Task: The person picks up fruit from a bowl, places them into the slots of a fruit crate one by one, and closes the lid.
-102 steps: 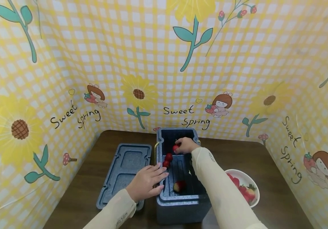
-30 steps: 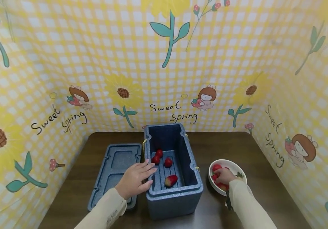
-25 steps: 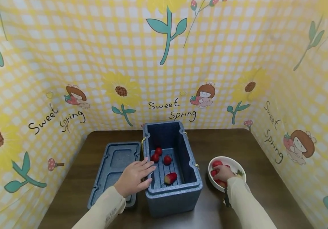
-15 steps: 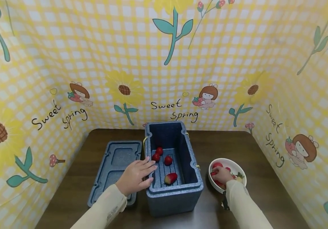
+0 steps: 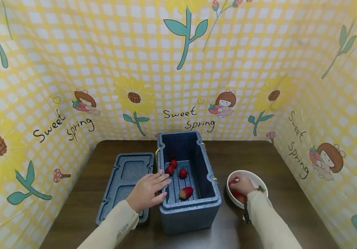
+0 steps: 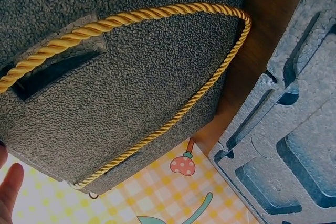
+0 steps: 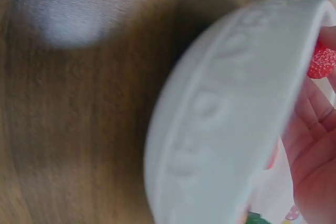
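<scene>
My left hand (image 5: pixel 147 192) lies with fairly straight fingers on the left rim of a dark blue-grey foam box (image 5: pixel 191 221). Two of its fingertips (image 6: pixel 13 177) show at the edge of the left wrist view. Inside the box lie several strawberries: a pale-ended one (image 5: pixel 186 193) near the front, others (image 5: pixel 183 173) farther back. At the right, my right hand (image 5: pixel 243 184) reaches into a white bowl (image 5: pixel 261 180), pinching a red strawberry (image 7: pixel 321 61) by the bowl's left rim. More red strawberries (image 5: pixel 239 196) lie under the hand, partly hidden by it.
The box's foam lid (image 5: pixel 131 173) lies flat on the dark wooden table (image 5: pixel 247 155), left of the box. Yellow rope handles (image 6: pixel 157 11) hang on the box's sides. A yellow checked cloth (image 5: pixel 116 62) stands around the table's back and sides.
My right hand has gone from inside the box, where it held a strawberry, to the bowl. That strawberry now lies in the box. The left hand stays on the rim.
</scene>
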The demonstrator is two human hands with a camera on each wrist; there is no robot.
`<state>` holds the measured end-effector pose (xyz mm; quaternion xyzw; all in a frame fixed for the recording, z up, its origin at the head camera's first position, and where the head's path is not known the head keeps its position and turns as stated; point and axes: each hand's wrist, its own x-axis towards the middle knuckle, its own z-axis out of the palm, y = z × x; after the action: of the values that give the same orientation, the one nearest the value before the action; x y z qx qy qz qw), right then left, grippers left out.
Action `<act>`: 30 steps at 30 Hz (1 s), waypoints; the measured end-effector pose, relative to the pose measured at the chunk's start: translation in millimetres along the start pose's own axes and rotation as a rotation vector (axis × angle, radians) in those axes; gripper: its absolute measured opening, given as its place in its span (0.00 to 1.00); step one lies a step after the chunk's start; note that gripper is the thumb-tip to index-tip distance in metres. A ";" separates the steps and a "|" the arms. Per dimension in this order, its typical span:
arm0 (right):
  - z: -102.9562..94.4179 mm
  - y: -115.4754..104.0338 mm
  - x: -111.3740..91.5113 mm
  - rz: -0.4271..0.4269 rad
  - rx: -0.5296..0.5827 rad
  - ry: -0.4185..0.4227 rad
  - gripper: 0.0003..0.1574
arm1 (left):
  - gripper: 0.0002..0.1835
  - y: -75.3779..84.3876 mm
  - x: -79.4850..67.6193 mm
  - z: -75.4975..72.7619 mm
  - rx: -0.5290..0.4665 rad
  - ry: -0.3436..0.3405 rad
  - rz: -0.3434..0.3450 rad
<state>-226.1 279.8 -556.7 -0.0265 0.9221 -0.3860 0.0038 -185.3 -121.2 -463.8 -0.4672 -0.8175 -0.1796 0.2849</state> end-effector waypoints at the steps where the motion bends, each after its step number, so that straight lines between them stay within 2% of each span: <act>1: -2.1 -2.4 0.8 -0.004 0.015 -0.003 0.06 | 0.33 0.0 -0.1 -0.1 -0.001 -0.002 -0.003; 9: -19.9 -13.9 9.0 0.107 0.043 -0.039 0.18 | 0.33 -1.1 -1.9 1.7 0.009 0.022 0.021; 11: -26.3 -19.0 12.2 0.106 0.058 -0.034 0.18 | 0.33 -1.8 -2.3 2.9 0.012 0.033 0.030; 17: -47.6 -40.5 25.0 0.044 0.043 -0.031 0.18 | 0.33 -2.6 -2.6 3.7 0.011 0.046 0.033; 24: -73.0 -76.9 36.4 -0.069 0.043 -0.025 0.18 | 0.32 -1.4 -2.2 3.2 0.004 0.037 0.024; 30: -83.3 -102.6 48.5 -0.093 0.083 -0.021 0.19 | 0.32 -2.3 -3.2 3.2 0.011 0.046 0.028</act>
<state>-272.2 264.7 -424.5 -0.0732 0.9029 -0.4235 -0.0035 -186.9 -122.7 -468.3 -0.4726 -0.8051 -0.1817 0.3088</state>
